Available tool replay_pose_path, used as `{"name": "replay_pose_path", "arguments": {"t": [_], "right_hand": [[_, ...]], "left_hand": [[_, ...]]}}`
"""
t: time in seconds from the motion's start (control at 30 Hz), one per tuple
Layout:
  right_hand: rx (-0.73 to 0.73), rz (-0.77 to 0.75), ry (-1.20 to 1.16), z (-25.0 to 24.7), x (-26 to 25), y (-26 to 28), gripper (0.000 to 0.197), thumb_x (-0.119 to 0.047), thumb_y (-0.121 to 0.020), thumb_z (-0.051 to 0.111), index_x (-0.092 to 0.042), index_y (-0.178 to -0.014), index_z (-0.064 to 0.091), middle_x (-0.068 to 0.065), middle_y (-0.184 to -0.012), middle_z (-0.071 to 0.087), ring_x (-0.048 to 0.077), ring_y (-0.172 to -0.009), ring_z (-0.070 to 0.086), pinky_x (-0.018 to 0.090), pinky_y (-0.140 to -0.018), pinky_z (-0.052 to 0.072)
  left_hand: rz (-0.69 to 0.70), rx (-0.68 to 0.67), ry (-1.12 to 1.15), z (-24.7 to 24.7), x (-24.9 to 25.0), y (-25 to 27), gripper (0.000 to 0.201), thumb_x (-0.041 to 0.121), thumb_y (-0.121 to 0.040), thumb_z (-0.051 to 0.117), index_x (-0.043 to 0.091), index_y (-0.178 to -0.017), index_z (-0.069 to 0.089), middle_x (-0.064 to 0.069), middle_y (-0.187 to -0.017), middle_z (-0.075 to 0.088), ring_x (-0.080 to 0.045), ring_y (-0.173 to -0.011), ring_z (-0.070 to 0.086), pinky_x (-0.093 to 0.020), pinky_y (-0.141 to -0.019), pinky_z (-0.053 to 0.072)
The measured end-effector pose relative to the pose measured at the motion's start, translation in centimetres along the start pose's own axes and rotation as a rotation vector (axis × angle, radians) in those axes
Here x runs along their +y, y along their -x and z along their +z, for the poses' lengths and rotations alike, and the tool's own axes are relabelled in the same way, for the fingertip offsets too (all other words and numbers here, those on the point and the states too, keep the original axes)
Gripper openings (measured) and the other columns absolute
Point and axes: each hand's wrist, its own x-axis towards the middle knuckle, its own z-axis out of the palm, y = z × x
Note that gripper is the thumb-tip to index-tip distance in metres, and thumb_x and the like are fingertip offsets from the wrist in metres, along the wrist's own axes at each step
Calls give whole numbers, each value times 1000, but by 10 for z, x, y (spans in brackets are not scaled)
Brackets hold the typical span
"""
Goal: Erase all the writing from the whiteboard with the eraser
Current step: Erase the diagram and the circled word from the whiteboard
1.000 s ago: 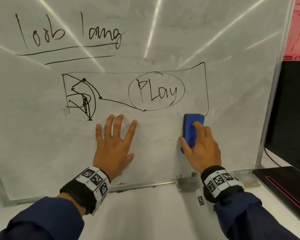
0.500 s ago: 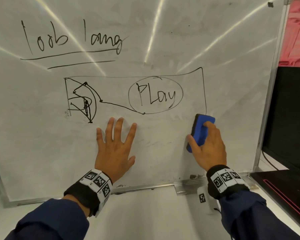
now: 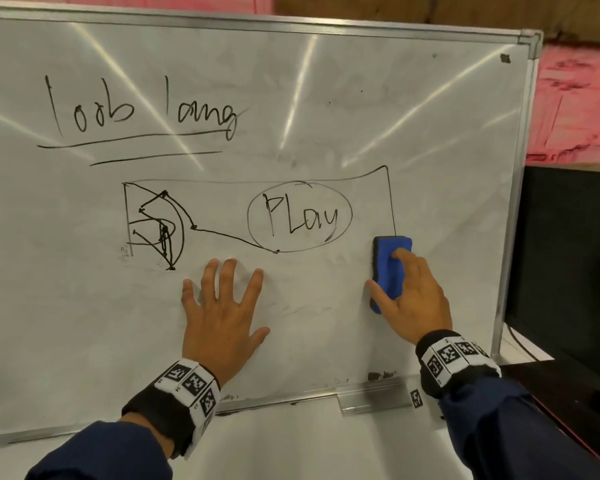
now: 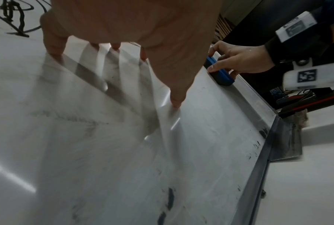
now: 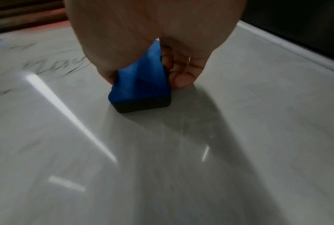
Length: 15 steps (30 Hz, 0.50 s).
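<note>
Both hands are on the whiteboard (image 3: 430, 133). From the head view, the left hand (image 3: 222, 317) lies flat with fingers spread, palm against the bare lower part of the board, below the circled word "Play" (image 3: 300, 218). The right hand (image 3: 414, 299) grips the blue eraser (image 3: 390, 268), thumb on its left edge and fingers curled over its back; the eraser's top edge touches the lower end of the vertical line (image 3: 392, 202) that closes the drawn frame. Only this view shows all the writing: the underlined words (image 3: 142, 110) at the upper left and a scribbled diagram (image 3: 153, 225) left of the circle.

The left wrist view adds grey smears and dark marker specks on the board near the metal frame (image 4: 258, 175), plus the right hand on the eraser from the side. The right wrist view, blurred, shows the eraser's black felt layer (image 5: 143, 105) pressed against the board, beneath the blue grip.
</note>
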Motion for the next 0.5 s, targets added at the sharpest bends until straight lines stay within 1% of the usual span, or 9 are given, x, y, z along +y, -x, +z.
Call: {"name": "replay_pose_path", "arguments": {"t": [0.07,0.13,0.23,0.33,0.4,0.5], "right_hand": [[59,48,-96,-5,2,-8,62,-52,-88,68,-29,-137,37,2,-126,52,19,-88,52,39,-75,52],[92,51,-110,-6,-1,-12,61,-50,-88,68,-29,-137,38,2,-124,53,20,-87,52,37,-73,50],[44,-8,-41,-3,-4,-2,62,-51,-89,68,-29,-138,37,2,-120,52,23,-82,57,38,-68,54],[-21,-34,12,-2,1,6,62,-51,-88,67,-29,-138,38,2,-120,52,24,-82,58,40,-68,56],[15,-18,0,-6,-4,-3,62,-50,-88,67,-29,-138,38,3,-120,51,26,-85,58,42,-70,56],[94,-15,-8,-15,-20,-27,60,-49,-89,67,-29,-138,39,5,-118,49,26,-83,55,40,-71,53]], "left_hand": [[0,-6,-11,-5,-2,-1,96,65,-66,75,26,-146,40,-18,-151,31,-44,-140,27,-68,-100,33],[6,-3,-11,-9,-5,-4,91,64,-66,76,28,-143,43,-16,-148,34,-42,-135,32,-64,-93,38],[20,-4,-17,-12,-10,-7,88,62,-64,79,30,-140,45,-16,-146,37,-41,-130,35,-61,-88,39],[23,-13,-37,-12,-11,-6,90,61,-64,79,30,-141,44,-16,-147,36,-42,-130,35,-61,-88,39],[30,-19,-49,-13,-11,-6,91,60,-65,79,30,-143,43,-16,-148,35,-42,-131,34,-61,-89,39],[45,-17,-51,-14,-13,-6,92,58,-65,79,29,-144,42,-16,-148,34,-42,-132,33,-60,-90,40]]}}
